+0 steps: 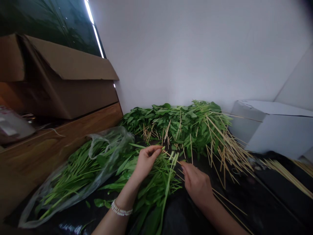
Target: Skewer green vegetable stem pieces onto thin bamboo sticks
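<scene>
Left hand: the left hand is curled round a small bunch of green stems, fingertips pinched at the cut ends, a beaded bracelet on the wrist.
Right hand: the right hand is closed to a pinch on a bamboo skewer, its tip meeting the stem ends right in front of the left fingertips.
Where the stems are: just on the near side of the skewered pile, over the black sheet.
Doing it well: I'd say keep the stem ends level and bunched tight, drive the skewer square across them and not along, and keep the fingertips clear of the point.
Skewered pile: one big heap of leafy greens stuck with skewers, too many to count.
Loose skewers: a fan of them on the right side of the pile, uncountable; more farther right.
Bag: one clear plastic bag of greens, left of the pile.
Boxes: two, a brown cardboard one up left of the pile, a white one right of it.
Hands: two, both the person's own.
</scene>
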A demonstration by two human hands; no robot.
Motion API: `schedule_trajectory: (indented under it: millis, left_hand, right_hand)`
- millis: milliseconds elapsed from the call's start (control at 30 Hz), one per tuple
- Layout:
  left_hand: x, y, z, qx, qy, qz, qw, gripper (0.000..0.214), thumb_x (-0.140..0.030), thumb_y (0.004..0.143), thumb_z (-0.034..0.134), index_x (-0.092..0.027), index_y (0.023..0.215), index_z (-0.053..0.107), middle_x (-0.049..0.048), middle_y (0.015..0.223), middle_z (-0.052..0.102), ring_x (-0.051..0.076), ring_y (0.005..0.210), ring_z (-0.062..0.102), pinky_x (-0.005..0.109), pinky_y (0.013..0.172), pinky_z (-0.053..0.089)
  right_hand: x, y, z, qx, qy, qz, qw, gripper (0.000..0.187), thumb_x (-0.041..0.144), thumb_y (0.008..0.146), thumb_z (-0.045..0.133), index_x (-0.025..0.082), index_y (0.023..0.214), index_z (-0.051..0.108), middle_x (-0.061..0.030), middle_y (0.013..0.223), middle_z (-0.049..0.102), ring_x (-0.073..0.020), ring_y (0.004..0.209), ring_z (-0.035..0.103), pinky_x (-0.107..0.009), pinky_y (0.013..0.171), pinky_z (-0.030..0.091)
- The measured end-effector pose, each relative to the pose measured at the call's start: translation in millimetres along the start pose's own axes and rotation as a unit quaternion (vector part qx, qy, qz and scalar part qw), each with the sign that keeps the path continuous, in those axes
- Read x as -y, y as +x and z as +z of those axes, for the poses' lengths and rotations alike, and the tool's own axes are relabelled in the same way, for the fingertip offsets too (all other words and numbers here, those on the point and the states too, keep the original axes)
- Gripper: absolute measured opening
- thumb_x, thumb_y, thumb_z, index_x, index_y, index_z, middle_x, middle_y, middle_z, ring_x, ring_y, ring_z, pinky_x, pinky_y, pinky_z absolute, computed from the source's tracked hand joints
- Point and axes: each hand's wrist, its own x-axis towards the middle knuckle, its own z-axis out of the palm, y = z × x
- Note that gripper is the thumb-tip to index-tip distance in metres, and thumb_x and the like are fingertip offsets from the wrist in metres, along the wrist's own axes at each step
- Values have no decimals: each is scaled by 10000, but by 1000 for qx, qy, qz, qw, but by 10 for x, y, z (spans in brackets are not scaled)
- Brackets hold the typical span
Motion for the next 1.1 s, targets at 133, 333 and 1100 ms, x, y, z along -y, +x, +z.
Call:
schedule_trajectory:
  millis: [133,333,1100]
  left_hand:
    - [6,1,-4,0,-7,-8,1000,227,-316,738,705,-140,873,754,67,823,762,189,736,675,287,716,516]
    - [11,2,-8,-2,-14,-18,1000,226,-319,717,729,-150,862,764,68,842,769,207,758,691,307,735,531]
    - [6,-39,62,97,52,17,994,243,-327,834,599,-157,736,743,42,775,750,202,774,669,291,784,497]
  right_hand:
    - [0,-1,-1,3,0,3,1000,256,142,955,376,144,1068,605,-34,827,687,-125,720,662,-222,678,485]
    - [-7,-23,10,10,-7,5,1000,270,133,947,368,142,1080,603,-48,842,691,-131,734,668,-227,699,493]
    - [-1,-61,52,20,0,1,1000,299,123,944,348,126,1117,592,-53,817,675,-139,730,663,-230,709,497]
